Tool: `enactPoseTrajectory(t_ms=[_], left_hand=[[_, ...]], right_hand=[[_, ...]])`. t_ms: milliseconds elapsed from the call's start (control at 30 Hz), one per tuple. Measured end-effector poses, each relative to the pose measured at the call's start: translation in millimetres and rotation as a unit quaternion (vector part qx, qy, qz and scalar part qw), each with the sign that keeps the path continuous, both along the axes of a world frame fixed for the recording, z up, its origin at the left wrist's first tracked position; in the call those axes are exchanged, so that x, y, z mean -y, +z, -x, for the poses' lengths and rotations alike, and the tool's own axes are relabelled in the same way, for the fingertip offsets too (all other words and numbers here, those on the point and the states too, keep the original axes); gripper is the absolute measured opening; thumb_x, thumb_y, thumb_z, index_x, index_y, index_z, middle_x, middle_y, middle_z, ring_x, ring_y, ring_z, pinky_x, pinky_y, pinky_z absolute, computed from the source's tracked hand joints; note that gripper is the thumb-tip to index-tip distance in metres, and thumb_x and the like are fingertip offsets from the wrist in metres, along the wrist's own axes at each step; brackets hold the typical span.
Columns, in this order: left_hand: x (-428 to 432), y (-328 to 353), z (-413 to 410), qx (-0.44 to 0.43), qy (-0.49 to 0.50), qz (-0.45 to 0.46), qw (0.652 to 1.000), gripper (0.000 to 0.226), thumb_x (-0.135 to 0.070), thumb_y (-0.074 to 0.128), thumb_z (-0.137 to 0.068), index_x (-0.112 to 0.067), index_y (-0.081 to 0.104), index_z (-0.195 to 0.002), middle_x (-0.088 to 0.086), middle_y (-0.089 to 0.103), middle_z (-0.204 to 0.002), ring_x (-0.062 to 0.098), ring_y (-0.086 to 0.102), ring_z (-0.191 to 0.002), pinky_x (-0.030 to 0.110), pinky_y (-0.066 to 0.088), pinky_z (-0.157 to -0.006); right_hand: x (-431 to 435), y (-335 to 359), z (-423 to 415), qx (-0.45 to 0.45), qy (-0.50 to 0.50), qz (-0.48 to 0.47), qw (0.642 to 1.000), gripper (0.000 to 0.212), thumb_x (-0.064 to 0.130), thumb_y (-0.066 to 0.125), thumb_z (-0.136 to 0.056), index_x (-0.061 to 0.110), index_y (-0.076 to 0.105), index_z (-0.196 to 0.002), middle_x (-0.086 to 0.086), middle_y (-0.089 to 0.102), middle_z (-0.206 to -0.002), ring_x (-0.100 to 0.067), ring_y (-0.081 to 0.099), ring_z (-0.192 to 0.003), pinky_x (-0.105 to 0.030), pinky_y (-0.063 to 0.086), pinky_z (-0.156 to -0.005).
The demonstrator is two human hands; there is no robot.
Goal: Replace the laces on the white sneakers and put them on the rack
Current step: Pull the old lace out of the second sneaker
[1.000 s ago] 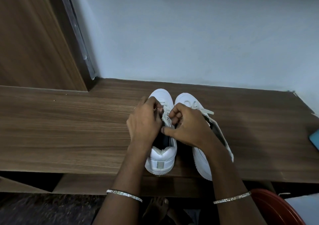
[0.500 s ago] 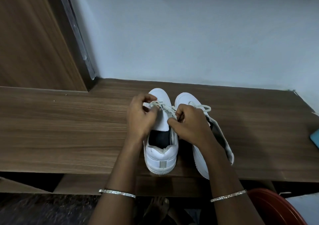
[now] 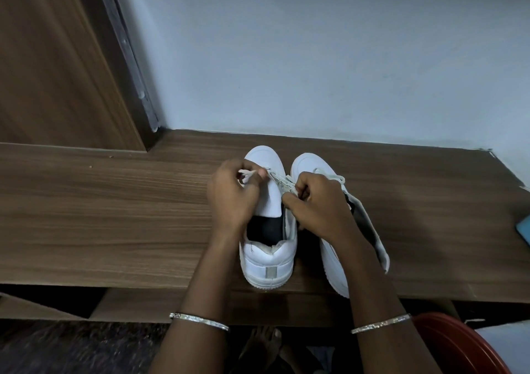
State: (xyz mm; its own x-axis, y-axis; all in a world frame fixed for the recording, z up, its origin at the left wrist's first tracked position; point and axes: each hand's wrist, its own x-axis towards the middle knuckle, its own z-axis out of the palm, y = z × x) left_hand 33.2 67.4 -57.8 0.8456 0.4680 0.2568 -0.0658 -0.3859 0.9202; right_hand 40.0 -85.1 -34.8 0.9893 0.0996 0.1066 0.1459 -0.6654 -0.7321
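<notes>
Wooden top (image 3: 114, 215): it carried both sneakers side by side, heels toward the person, probably so the eyelets were easy to reach.
Left hand (image 3: 232, 198): its curled fingers pinched one end of the lace (image 3: 279, 180) above the toe side, I think to keep it tight.
Left sneaker (image 3: 268, 261): it stood upright near the front edge, tongue laid bare; lacing seemed unfinished.
Right hand (image 3: 318, 204): thumb and fingers pinched the lace at the eyelets, beside the tongue.
Right sneaker (image 3: 307, 164): it waited just beside, its side hanging open, a loose lace near its toe.
</notes>
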Motion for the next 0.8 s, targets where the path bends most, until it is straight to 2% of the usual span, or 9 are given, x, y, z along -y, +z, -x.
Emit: enactPoseTrajectory(t_ms=[100,167,233,267,333,433,500,633,800], left_hand=[[-9.3,3.0,-3.5,-0.015,0.028,0.268,0.963,0.007,-0.014,0.069,-0.091,-0.016,0.070,-0.084,0.005,0.075,-0.090,0.023,0.068,-0.084,0.044,0.057,-0.084],[-20.6,5.1,-6.2,-0.038,0.067,0.405,0.911,0.014,-0.009,0.063,-0.095,-0.015,0.064,-0.082,0.008,0.069,-0.087,0.021,0.062,-0.076,0.036,0.054,-0.070],[-30.5,3.4,-7.5,-0.067,0.101,0.469,0.875,0.016,-0.008,0.059,-0.098,-0.017,0.060,-0.084,0.002,0.063,-0.081,0.014,0.057,-0.067,0.027,0.046,-0.056],[-32.2,1.7,-6.8,-0.077,0.117,0.470,0.871,0.015,-0.008,0.057,-0.098,-0.017,0.060,-0.087,0.001,0.063,-0.081,0.013,0.057,-0.068,0.028,0.045,-0.057],[-33.3,-3.8,-5.1,-0.059,0.141,0.397,0.905,0.014,-0.006,0.058,-0.095,-0.018,0.063,-0.090,0.001,0.065,-0.086,0.012,0.060,-0.074,0.028,0.048,-0.067],[-29.3,-1.4,-0.1,0.027,0.105,0.157,0.982,0.009,-0.022,0.067,-0.090,-0.030,0.068,-0.086,-0.007,0.070,-0.087,-0.001,0.063,-0.073,0.028,0.055,-0.072],[-24.8,3.1,0.7,0.044,0.027,0.027,0.998,0.003,-0.040,0.069,-0.083,-0.038,0.070,-0.082,-0.008,0.070,-0.090,0.011,0.066,-0.085,0.038,0.055,-0.080],[-6.4,4.2,2.4,-0.036,-0.045,-0.255,0.965,0.013,-0.040,0.069,-0.078,-0.036,0.073,-0.090,-0.012,0.062,-0.106,0.023,0.055,-0.108,0.040,0.040,-0.091],[2.3,3.5,3.3,-0.045,-0.017,-0.337,0.940,0.007,-0.032,0.071,-0.083,-0.030,0.073,-0.090,-0.007,0.065,-0.111,0.026,0.054,-0.107,0.041,0.038,-0.086]], right_hand=[[0.2,0.5,0.1,0.002,0.000,0.007,1.000,0.020,0.019,0.065,-0.076,0.010,0.050,-0.066,-0.012,0.062,-0.059,-0.030,0.065,-0.056,-0.044,0.057,-0.061],[-0.3,0.7,-0.2,0.005,0.001,0.012,1.000,0.020,0.018,0.066,-0.077,0.009,0.050,-0.067,-0.011,0.062,-0.059,-0.029,0.065,-0.056,-0.043,0.057,-0.061],[-0.8,0.3,-0.8,0.011,0.000,0.018,1.000,0.020,0.019,0.066,-0.077,0.008,0.051,-0.068,-0.010,0.063,-0.059,-0.028,0.065,-0.056,-0.044,0.057,-0.061],[-0.9,0.0,-0.9,0.014,-0.001,0.019,1.000,0.020,0.019,0.066,-0.077,0.008,0.052,-0.068,-0.010,0.062,-0.058,-0.027,0.065,-0.056,-0.044,0.057,-0.061],[-1.1,-0.9,-0.9,0.019,-0.002,0.020,1.000,0.021,0.020,0.065,-0.077,0.008,0.051,-0.067,-0.010,0.061,-0.058,-0.027,0.064,-0.055,-0.044,0.057,-0.060],[-1.6,-2.2,-0.4,0.035,-0.002,0.020,0.999,0.022,0.019,0.066,-0.076,0.007,0.051,-0.067,-0.013,0.060,-0.061,-0.029,0.062,-0.057,-0.044,0.056,-0.060],[-2.8,-3.2,-0.6,0.044,-0.006,0.026,0.999,0.022,0.020,0.066,-0.077,0.008,0.051,-0.066,-0.012,0.060,-0.061,-0.028,0.061,-0.058,-0.040,0.054,-0.060],[-3.3,-6.4,-1.9,0.061,-0.006,0.026,0.998,0.026,0.022,0.066,-0.077,0.011,0.047,-0.063,-0.009,0.056,-0.056,-0.025,0.055,-0.057,-0.037,0.047,-0.059],[-2.2,-10.9,-2.5,0.073,0.013,0.004,0.997,0.028,0.026,0.061,-0.077,0.012,0.041,-0.061,-0.004,0.044,-0.049,-0.015,0.038,-0.049,-0.035,0.038,-0.054]])
